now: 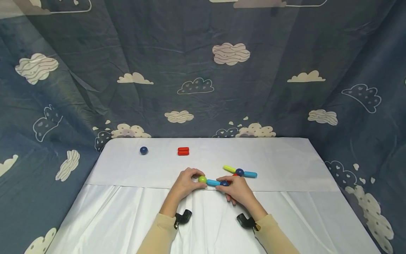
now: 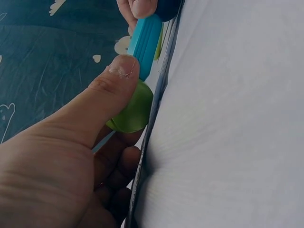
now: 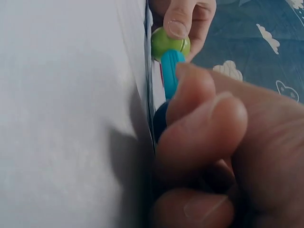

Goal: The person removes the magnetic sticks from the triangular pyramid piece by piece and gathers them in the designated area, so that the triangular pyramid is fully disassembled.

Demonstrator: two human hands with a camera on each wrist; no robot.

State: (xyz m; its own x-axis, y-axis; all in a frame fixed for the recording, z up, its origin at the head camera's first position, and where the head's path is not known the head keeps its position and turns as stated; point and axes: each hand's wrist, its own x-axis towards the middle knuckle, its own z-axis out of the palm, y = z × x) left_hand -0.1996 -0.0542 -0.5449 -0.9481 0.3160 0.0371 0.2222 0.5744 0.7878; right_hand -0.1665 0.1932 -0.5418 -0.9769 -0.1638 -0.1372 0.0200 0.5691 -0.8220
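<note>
My left hand (image 1: 184,184) pinches a lime-green ball (image 1: 202,179) between thumb and fingers. From that ball a light blue rod (image 1: 213,182) runs to a dark blue ball (image 1: 224,183), which the fingers of my right hand (image 1: 240,190) grip. In the left wrist view the ridged blue rod (image 2: 145,42) meets the green ball (image 2: 135,111) beside my thumb. My own right fingers hide most of the dark blue ball (image 3: 160,121) in the right wrist view. A red piece (image 1: 235,174) peeks out just behind my right hand.
Beyond my right hand lies a yellow-green rod (image 1: 229,169) in line with another dark blue ball (image 1: 239,172) and light blue rod (image 1: 250,174). Two red rods (image 1: 183,151) lie side by side farther back, with a loose dark blue ball (image 1: 143,150) left of them on the white-covered table (image 1: 127,169).
</note>
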